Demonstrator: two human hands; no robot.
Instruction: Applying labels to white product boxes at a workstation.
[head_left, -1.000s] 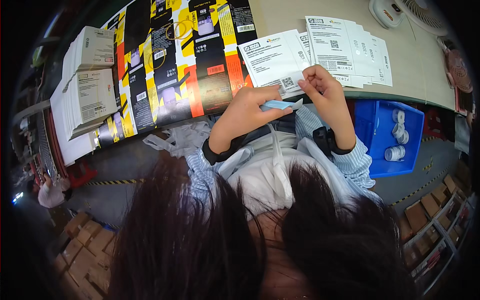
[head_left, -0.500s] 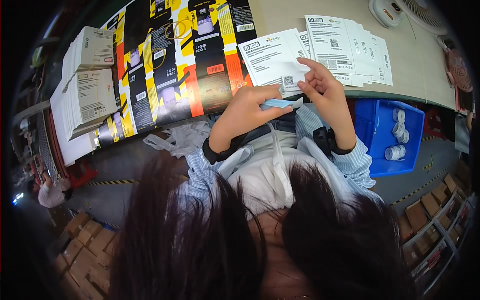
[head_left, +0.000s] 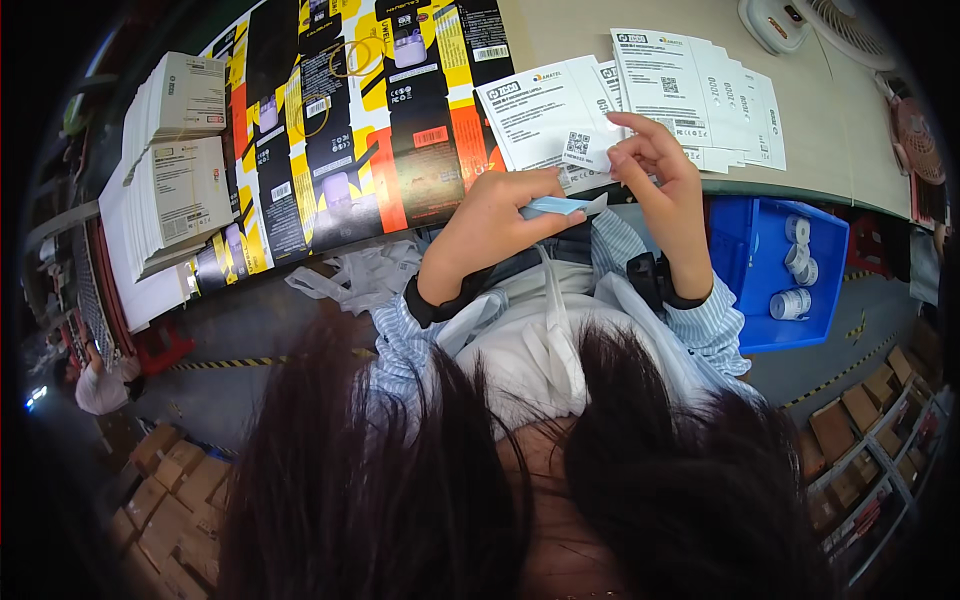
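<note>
My left hand [head_left: 497, 219] is closed on a light-blue label strip [head_left: 553, 206], pinched between thumb and fingers, with a pale end sticking out to the right. My right hand [head_left: 660, 178] is closed, with thumb and forefinger pinching the right edge of a small white sticker [head_left: 578, 150] that bears a square code. The sticker is tilted over the lower part of a white printed sheet [head_left: 535, 110] at the table's near edge. Whether the sticker touches the sheet, I cannot tell.
Overlapping white printed sheets [head_left: 650, 80] fan out to the right. Flat black-and-yellow box blanks [head_left: 415, 130] cover the left, with rubber bands [head_left: 352, 60] on them. Stacks of printed sheets [head_left: 185, 195] stand far left. A blue bin [head_left: 740, 290] holds label rolls [head_left: 790, 304]. A fan [head_left: 850, 30] stands back right.
My right hand has moved slightly up and to the right, its fingers now drawn together on the sticker. The sticker has shifted upward and tilted. My left hand has stayed in place.
</note>
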